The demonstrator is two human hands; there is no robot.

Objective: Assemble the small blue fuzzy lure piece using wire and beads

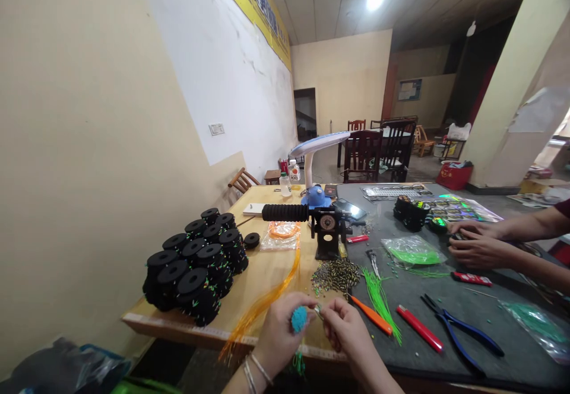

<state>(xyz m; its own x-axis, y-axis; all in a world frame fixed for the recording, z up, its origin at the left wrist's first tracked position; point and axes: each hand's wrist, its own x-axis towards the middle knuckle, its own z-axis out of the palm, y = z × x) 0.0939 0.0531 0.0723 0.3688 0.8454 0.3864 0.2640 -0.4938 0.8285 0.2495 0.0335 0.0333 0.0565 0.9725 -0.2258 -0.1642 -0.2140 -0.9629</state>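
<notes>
My left hand (280,334) is closed round a small round teal pad (299,318) at the near edge of the wooden table (262,269). My right hand (345,326) pinches a tiny metal piece (317,310) right beside the pad, fingertips meeting those of the left. Orange strands (262,305) run under my left hand. A pile of small metal beads (336,275) lies just beyond both hands, with green strands (378,299) and an orange tool (369,315) to the right.
Stacked black foam spools (196,263) fill the table's left. A black winder with a foam handle (312,222) and a blue lamp (316,162) stand mid-table. Red lighters (418,327), blue pliers (458,329) and bags lie on the grey mat. Another person's hands (476,242) work at right.
</notes>
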